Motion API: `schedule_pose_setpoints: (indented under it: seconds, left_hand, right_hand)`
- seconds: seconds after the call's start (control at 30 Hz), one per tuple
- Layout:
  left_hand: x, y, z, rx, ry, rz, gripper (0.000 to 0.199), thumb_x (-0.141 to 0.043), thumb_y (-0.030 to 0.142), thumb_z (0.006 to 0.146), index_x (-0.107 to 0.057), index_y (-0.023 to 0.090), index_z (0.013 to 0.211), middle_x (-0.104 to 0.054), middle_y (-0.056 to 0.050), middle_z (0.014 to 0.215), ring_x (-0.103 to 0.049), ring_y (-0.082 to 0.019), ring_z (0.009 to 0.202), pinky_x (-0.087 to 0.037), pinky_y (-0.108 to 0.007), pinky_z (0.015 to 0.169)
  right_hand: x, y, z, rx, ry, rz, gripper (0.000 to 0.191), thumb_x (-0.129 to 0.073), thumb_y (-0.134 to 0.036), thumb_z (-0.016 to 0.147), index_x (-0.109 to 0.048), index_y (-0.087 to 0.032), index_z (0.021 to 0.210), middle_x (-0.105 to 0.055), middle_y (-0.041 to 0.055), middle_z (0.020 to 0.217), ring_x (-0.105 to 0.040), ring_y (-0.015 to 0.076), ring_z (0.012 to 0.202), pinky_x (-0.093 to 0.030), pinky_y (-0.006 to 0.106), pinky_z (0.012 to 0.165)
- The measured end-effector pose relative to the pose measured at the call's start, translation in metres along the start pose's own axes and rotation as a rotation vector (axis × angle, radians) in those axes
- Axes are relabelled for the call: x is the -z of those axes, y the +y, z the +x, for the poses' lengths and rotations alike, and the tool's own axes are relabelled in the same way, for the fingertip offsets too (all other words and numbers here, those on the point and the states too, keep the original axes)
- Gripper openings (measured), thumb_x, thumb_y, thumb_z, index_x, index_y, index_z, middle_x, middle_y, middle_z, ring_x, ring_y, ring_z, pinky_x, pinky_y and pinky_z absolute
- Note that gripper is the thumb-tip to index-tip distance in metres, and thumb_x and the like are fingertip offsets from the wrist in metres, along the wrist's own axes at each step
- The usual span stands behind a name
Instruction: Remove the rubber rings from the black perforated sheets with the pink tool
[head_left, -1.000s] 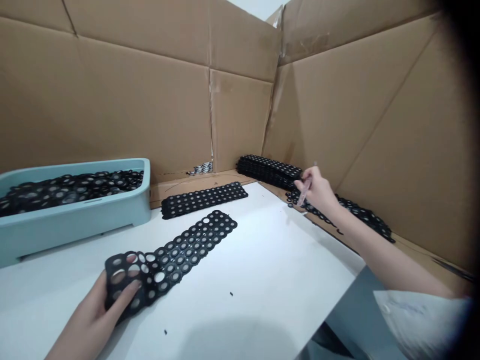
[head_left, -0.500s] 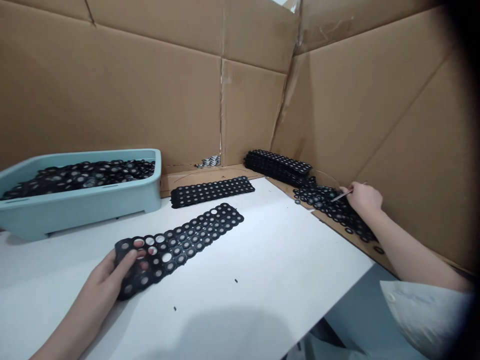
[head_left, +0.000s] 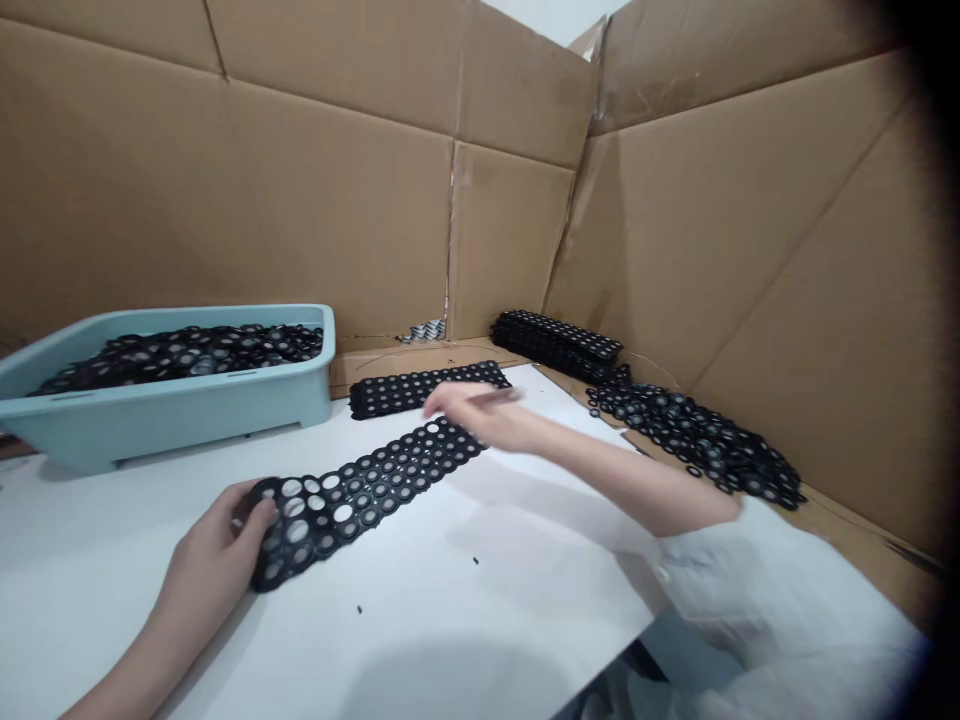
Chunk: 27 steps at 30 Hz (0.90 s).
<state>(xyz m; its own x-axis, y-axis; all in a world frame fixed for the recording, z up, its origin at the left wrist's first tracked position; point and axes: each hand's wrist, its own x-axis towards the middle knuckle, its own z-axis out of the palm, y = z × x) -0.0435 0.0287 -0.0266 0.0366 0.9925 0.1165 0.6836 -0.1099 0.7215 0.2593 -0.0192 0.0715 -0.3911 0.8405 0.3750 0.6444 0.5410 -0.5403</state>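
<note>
My left hand (head_left: 214,550) grips the near left end of a black sheet of joined rings (head_left: 390,480), thumb on top. That end is tilted up a little, and several of its rings are see-through openings; most others have pale grey centres. Over the sheet's far right end is my right hand (head_left: 484,415), blurred by motion, its fingers closed around a thin metal tool (head_left: 506,396), perhaps tweezers. Whether the tool carries anything is hidden. Behind this hand lies a second black ring sheet (head_left: 390,392), flat on the white table (head_left: 540,510).
At the left stands a light blue tub (head_left: 225,408) full of black rings. A stack of black ring sheets (head_left: 555,340) is in the back corner, with a heap of loose rings (head_left: 697,435) to its right. Cardboard walls (head_left: 337,200) enclose the table. Two small black bits lie in front.
My right hand has moved left from the loose rings to above the sheet's far end, still holding the thin tool. My left hand keeps its hold. The view has shifted slightly.
</note>
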Motion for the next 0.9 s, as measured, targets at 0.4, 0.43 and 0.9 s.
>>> schedule_pose_setpoints:
  seconds: [0.4, 0.43, 0.9]
  left_hand:
    - [0.006, 0.001, 0.001, -0.119, 0.037, -0.031, 0.027, -0.05, 0.032, 0.067, -0.059, 0.017, 0.089, -0.062, -0.003, 0.081, -0.053, -0.019, 0.071, -0.04, -0.031, 0.069]
    - [0.006, 0.002, 0.001, -0.104, 0.029, -0.051, 0.027, -0.051, 0.03, 0.066, -0.059, 0.017, 0.088, -0.062, -0.003, 0.079, -0.053, -0.019, 0.072, -0.04, -0.03, 0.069]
    - [0.014, -0.009, 0.011, -0.1, -0.059, -0.055, 0.019, -0.052, 0.035, 0.068, -0.055, 0.016, 0.068, -0.048, 0.003, 0.057, -0.044, -0.013, 0.055, -0.032, -0.024, 0.054]
  right_hand:
    - [-0.147, -0.018, 0.085, -0.223, 0.059, 0.799, 0.026, -0.037, -0.02, 0.078, -0.059, -0.014, 0.066, -0.052, -0.0008, 0.058, -0.051, 0.0083, 0.059, -0.041, 0.018, 0.057]
    - [-0.154, -0.012, 0.085, -0.259, 0.067, 0.822, 0.027, -0.034, -0.018, 0.078, -0.056, -0.014, 0.064, -0.05, -0.0012, 0.054, -0.05, 0.0079, 0.054, -0.041, 0.019, 0.054]
    - [-0.178, 0.002, 0.077, -0.233, -0.035, 0.841, 0.01, -0.043, -0.016, 0.069, -0.041, -0.021, 0.077, -0.055, -0.0051, 0.055, -0.053, 0.0104, 0.051, -0.039, 0.022, 0.049]
